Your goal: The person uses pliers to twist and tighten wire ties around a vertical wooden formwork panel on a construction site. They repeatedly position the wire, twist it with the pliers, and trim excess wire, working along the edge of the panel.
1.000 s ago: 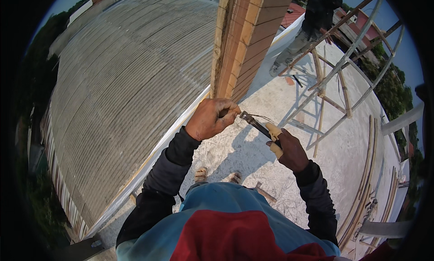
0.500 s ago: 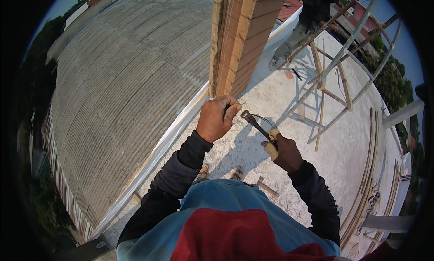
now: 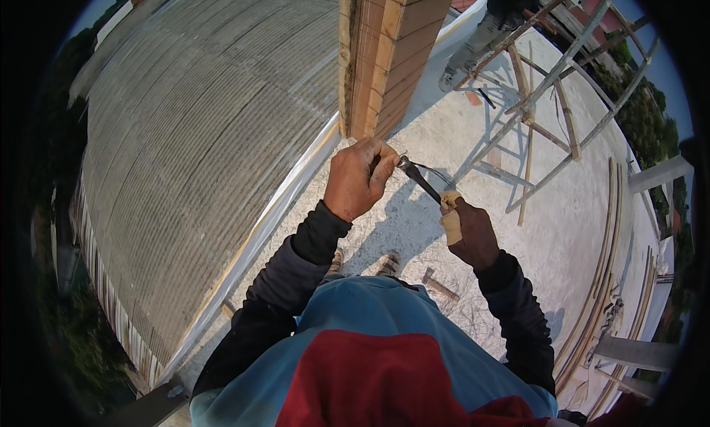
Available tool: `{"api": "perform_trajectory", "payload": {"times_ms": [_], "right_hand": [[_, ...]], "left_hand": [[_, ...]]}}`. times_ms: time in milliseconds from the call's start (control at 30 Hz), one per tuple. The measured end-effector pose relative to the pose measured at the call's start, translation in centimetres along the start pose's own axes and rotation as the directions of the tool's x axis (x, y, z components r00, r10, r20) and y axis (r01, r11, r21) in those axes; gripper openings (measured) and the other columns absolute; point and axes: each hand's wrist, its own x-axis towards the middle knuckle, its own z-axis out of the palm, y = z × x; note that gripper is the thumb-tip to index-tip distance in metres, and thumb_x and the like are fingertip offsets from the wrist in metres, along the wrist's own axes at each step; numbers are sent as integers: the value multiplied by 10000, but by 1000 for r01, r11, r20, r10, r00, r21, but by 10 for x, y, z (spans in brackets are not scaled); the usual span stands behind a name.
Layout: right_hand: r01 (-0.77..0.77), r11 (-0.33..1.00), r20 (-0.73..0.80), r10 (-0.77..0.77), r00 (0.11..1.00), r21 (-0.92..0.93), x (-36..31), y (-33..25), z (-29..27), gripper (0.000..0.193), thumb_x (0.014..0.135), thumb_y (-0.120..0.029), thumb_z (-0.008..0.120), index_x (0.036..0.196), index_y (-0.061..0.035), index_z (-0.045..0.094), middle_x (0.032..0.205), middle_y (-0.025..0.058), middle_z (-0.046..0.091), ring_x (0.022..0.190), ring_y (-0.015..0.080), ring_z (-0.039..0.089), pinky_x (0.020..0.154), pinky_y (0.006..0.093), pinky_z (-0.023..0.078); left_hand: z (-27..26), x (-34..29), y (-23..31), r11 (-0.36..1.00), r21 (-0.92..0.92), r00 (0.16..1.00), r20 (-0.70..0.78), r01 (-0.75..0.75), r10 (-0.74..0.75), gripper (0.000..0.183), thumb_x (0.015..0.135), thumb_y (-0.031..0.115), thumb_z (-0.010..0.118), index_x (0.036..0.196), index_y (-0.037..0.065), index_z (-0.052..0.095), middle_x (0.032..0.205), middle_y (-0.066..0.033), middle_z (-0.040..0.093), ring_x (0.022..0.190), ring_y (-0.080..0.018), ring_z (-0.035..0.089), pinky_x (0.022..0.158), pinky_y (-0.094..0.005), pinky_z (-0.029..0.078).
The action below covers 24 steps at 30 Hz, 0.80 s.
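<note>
Since the earlier frame, the dark metal-headed tool [image 3: 423, 183] has been brought closer to the left grip [image 3: 361, 178], its head now just beside it. By the right grip [image 3: 473, 234], wrapped in pale tape [image 3: 452, 227], the tool's handle is clasped. Left thumb and fingers are pressed together; what is pinched cannot be told. Beyond the left grip a wooden column [image 3: 376, 64] is seen; below the right grip, a hammer [image 3: 441, 285].
</note>
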Motion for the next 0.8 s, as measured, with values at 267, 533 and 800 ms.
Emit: {"api": "perform_trajectory", "payload": {"times_ms": [267, 533, 800], "right_hand": [[65, 997, -39, -63, 997, 44, 4, -3, -3, 222, 1020, -153, 622, 1158, 19, 650, 867, 248, 703, 780, 430, 708, 680, 452, 555], [53, 993, -48, -47, 998, 110, 3, 6, -10, 233, 1038, -132, 592, 1195, 26, 664, 847, 232, 708, 744, 393, 719, 663, 422, 542], [7, 998, -89, -1, 996, 58, 2, 24, -15, 216, 1041, -170, 624, 1119, 26, 673, 769, 230, 685, 682, 391, 703, 597, 427, 516]], "left_hand": [[4, 2, -1, 910, -284, 953, 77, 302, -292, 291, 1023, 269, 719, 956, -14, 701, 705, -2, 590, 555, -75, 531, 508, -270, 459], [15, 12, -3, 897, -315, 951, 114, 310, -288, 253, 1012, 230, 733, 933, -9, 711, 665, -5, 601, 529, -80, 535, 497, -278, 428], [33, 24, -6, 923, -267, 961, 96, 277, -261, 226, 1020, 201, 716, 930, -6, 703, 644, -5, 596, 531, -74, 528, 492, -278, 423]]}}
